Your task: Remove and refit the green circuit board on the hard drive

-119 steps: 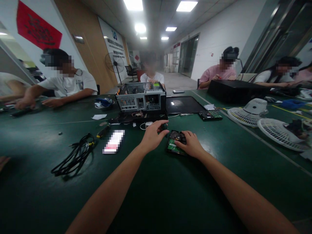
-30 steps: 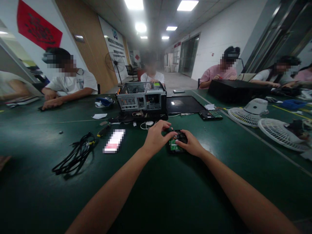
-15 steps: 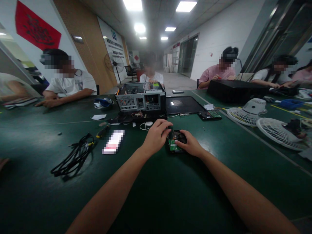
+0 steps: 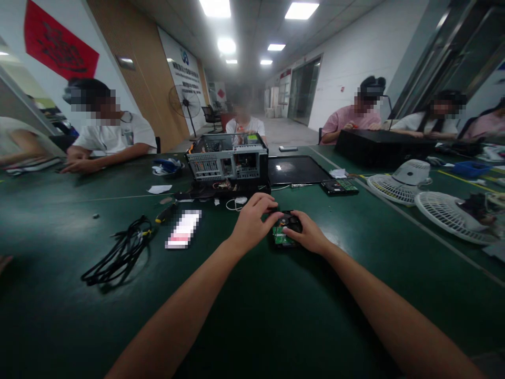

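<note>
A hard drive (image 4: 283,238) with a green circuit board and a black round-edged part lies on the green table in front of me. My right hand (image 4: 307,231) grips it from the right, thumb laid across its top. Over its left edge is my left hand (image 4: 258,218), fingers and thumb closed round a small dark screwdriver (image 4: 273,211). Most of the screwdriver is hidden behind the fingers, and I cannot see clearly where its tip touches the drive.
Beyond my hands stands an open computer case (image 4: 226,163), beside a black panel (image 4: 298,169). Another hard drive (image 4: 339,187) and white fan parts (image 4: 398,184) lie right. Leftward are a phone (image 4: 183,229), coiled black cable (image 4: 122,252) and yellow-black screwdriver (image 4: 165,213). Several people sit around the table.
My left fingers have shifted round the screwdriver, the thumb now stretched further right and covering more of it. My right hand and the hard drive have stayed in place.
</note>
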Available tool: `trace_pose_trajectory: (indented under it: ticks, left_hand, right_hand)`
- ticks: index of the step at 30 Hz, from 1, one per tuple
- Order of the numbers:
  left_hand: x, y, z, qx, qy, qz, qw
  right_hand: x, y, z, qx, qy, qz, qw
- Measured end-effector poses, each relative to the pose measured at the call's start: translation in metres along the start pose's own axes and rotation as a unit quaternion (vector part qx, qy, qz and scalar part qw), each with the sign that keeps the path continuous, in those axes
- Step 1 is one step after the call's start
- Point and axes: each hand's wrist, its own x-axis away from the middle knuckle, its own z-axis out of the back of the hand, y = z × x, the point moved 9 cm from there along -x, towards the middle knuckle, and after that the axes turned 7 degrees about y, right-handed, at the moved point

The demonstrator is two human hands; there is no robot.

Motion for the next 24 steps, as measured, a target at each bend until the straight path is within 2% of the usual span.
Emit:
trace_pose_trajectory:
  ticks: [5, 11, 17, 24]
  left_hand:
    - [0.0038, -0.0033, -0.0045, 0.024, 0.001, 0.039, 0.999]
    - [0.0060, -0.0032, -0.0073, 0.036, -0.001, 0.057, 0.998]
    - [0.0014, 0.0011, -0.0039, -0.048, -0.017, 0.015, 0.999]
    - [-0.0020, 0.0058, -0.0027, -0.067, -0.038, -0.013, 0.997]
  right_hand:
    - [-0.0007, 0.0016, -0.0008, 0.001, -0.001, 0.006, 1.000]
    - [-0.0009, 0.0007, 0.0000, 0.001, -0.002, 0.004, 1.000]
    - [0.0002, -0.0002, 0.0000, -0.003, -0.004, 0.003, 1.000]
    - [-0.0003, -0.0012, 0.0003, 0.000, -0.004, 0.003, 1.000]
